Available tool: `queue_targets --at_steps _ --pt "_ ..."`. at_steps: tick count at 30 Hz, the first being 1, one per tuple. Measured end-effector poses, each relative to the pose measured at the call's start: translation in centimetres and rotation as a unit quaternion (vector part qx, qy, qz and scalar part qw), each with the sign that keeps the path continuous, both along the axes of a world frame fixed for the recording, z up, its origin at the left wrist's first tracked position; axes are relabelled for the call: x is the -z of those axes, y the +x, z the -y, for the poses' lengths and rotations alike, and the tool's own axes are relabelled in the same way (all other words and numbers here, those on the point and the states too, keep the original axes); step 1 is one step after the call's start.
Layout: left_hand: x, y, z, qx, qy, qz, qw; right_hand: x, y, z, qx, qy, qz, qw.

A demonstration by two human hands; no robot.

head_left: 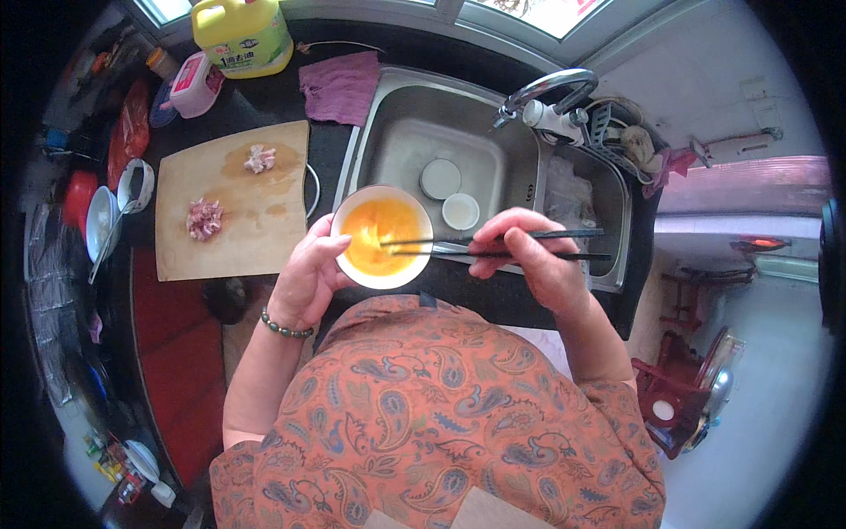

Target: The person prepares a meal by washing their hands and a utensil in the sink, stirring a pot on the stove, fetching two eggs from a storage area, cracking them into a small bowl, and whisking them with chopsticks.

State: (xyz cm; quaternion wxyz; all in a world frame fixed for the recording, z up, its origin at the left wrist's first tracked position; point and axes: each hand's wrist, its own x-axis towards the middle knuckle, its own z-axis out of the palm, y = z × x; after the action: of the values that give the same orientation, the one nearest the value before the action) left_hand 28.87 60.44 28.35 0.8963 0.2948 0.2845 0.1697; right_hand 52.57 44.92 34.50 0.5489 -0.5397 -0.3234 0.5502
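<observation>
My left hand (308,272) grips a white bowl (383,280) by its left side, thumb over the rim. Beaten egg (372,219), yellow-orange, lies in the bowl. In my right hand (530,258) is a pair of dark chopsticks (493,253), slightly apart, whose tips dip into the egg. The bowl is held close to my body, in front of the sink's near left edge. To its left a wooden cutting board (233,251) carries two small heaps of chopped pinkish meat, a larger heap (204,219) and a smaller heap (260,159).
A steel double sink (397,115) with a faucet (551,84) holds two small white round dishes (460,212). Behind the board stand a yellow jug (242,40), a pink-and-white tub (196,85) and a purple cloth (342,86). Bowls (103,220) sit at the far left.
</observation>
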Motion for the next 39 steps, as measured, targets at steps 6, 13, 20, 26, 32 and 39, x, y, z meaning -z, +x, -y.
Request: queue_targets --at_steps 6,13,20,26,32,39 --pt "0.5 0.2 -0.5 -0.003 0.006 -0.018 1.000 0.3 0.4 0.1 0.020 -0.007 0.000 1.000" --pt "0.6 0.6 -1.1 -0.008 0.005 -0.028 1.000 0.0 0.2 -0.3 0.040 0.015 0.029 0.999" --pt "0.9 0.6 -1.4 -0.021 -0.003 -0.025 0.999 -0.3 0.2 -0.7 -0.023 -0.020 0.035 0.999" --pt "1.0 0.7 -1.4 -0.026 -0.006 -0.025 0.999 -0.4 0.7 -0.9 -0.015 -0.021 0.055 0.998" --pt "1.1 0.9 -1.3 -0.028 -0.002 -0.035 0.999 -0.2 1.4 -1.2 0.026 -0.002 0.089 0.996" --pt "0.9 1.6 -1.2 -0.019 -0.005 -0.025 0.999 0.4 2.3 -1.0 -0.004 0.007 0.056 0.998"
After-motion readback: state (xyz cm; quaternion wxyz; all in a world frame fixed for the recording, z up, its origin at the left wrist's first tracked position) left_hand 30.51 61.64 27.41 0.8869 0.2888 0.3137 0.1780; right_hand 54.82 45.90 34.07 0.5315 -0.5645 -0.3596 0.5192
